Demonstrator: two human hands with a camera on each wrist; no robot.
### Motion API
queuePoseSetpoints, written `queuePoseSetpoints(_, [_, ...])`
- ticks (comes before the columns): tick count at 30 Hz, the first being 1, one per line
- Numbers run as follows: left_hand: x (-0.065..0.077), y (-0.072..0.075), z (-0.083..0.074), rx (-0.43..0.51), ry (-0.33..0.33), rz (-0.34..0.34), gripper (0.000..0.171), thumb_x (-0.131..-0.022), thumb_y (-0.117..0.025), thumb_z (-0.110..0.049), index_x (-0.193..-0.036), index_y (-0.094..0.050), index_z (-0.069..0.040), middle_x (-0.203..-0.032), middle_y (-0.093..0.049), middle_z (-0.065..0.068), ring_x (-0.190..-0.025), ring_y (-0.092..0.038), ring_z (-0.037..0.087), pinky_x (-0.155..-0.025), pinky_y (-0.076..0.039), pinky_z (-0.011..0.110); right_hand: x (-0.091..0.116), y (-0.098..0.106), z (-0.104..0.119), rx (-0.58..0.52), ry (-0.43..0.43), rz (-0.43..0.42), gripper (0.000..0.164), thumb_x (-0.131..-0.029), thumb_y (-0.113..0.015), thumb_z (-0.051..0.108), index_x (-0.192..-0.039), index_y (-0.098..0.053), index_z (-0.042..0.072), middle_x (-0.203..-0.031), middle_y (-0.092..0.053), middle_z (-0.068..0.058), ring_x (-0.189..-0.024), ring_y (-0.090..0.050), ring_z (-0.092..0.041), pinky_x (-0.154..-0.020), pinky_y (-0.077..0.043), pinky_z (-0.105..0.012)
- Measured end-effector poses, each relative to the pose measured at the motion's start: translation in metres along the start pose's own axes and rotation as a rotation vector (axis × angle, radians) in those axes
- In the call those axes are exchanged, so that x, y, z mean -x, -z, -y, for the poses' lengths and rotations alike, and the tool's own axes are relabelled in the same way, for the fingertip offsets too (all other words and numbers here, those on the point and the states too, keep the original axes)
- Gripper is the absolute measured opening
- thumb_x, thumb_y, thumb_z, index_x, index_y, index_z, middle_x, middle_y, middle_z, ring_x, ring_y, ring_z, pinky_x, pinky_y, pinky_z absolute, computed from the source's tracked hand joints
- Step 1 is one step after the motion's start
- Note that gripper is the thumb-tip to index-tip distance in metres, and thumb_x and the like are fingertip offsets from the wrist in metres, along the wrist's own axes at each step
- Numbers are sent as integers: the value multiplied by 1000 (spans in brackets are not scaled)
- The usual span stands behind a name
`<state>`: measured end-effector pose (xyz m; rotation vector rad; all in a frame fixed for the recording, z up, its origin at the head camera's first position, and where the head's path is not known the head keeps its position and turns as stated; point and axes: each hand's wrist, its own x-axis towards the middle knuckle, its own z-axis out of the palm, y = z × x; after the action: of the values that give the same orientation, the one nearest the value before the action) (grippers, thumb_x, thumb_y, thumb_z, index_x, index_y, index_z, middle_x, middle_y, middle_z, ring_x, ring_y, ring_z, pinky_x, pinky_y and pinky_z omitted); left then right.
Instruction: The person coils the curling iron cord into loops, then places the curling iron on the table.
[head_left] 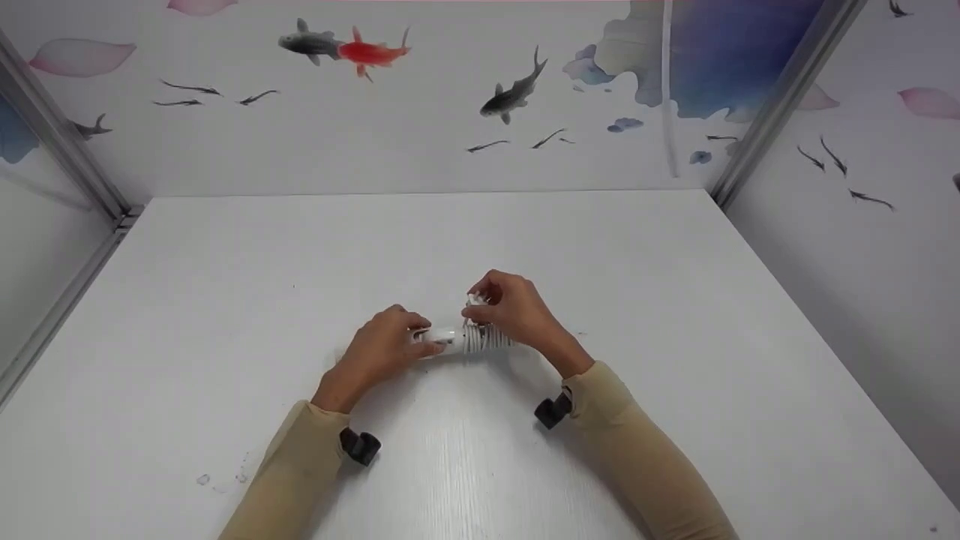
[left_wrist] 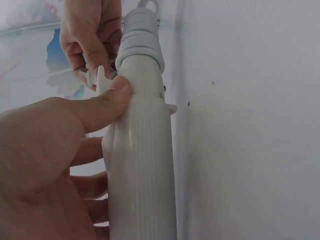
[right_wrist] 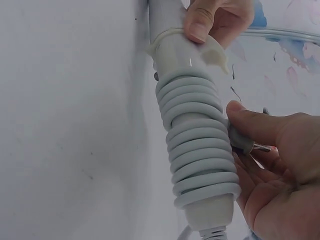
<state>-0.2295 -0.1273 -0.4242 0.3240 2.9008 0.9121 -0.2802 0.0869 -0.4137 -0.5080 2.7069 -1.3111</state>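
Observation:
A white curling iron (left_wrist: 142,165) lies sideways between the two hands, low over the tabletop. My left hand (head_left: 382,343) grips its barrel, with the thumb near the pale clip lever (left_wrist: 102,80) and the other fingers behind. White cord (right_wrist: 202,147) is wound in several coils round the handle, and a short flexible sleeve shows at the handle's end. At the coils, my right hand (head_left: 517,304) pinches the plug (right_wrist: 241,140), whose metal prong sticks out between thumb and fingers. Part of the plug is hidden by those fingers.
The white table (head_left: 450,247) spreads out round the hands. Behind it stands a wall panel (head_left: 420,135) with painted fish, and metal posts (head_left: 787,105) rise at the corners. Each wrist wears a small black camera (head_left: 361,447). Small dark marks dot the tabletop.

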Motion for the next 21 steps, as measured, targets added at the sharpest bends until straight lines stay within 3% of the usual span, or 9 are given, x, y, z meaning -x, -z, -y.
queuePoseSetpoints(8, [-5, -10, -2, 9, 40, -198, 39, -84, -82, -27, -110, -71, 0, -102, -69, 13, -90, -65, 27, -86, -51, 46, -3, 2, -3, -94, 25, 46, 38, -95, -69, 13, -131, -62, 4, -115, -70, -10, -103, -69, -20, -88, -55, -32])
queuePoseSetpoints(12, [-7, -11, -1, 65, 62, -205, 38, -85, -80, -26, -110, -71, 1, -104, -70, 15, -94, -64, 28, -87, -51, 45, -5, 3, -6, -154, 15, 108, 47, -99, -61, 10, -144, -50, 3, -131, -65, -15, -118, -67, -26, -99, -53, -38])
queuePoseSetpoints(14, [-8, -11, -2, 84, 80, -190, 38, -86, -78, -27, -112, -72, 1, -107, -70, 16, -100, -64, 29, -95, -49, 47, -5, 3, -8, -161, 12, 143, 50, -101, -58, 10, -149, -43, 4, -138, -61, -17, -126, -62, -28, -104, -50, -42])
queuePoseSetpoints(18, [-10, -12, -3, 60, 104, -177, 40, -88, -76, -29, -114, -71, 0, -111, -72, 16, -112, -64, 33, -117, -28, 61, -5, 3, -10, -149, 23, 223, 56, -104, -53, 14, -156, -32, 6, -148, -53, -16, -138, -52, -30, -111, -44, -46])
queuePoseSetpoints(21, [-11, -12, -3, 25, 106, -172, 41, -89, -75, -30, -116, -71, 0, -112, -72, 17, -118, -63, 35, -119, -10, 69, -3, 3, -10, -129, 34, 269, 58, -105, -51, 17, -157, -29, 6, -152, -50, -14, -142, -47, -30, -113, -41, -47])
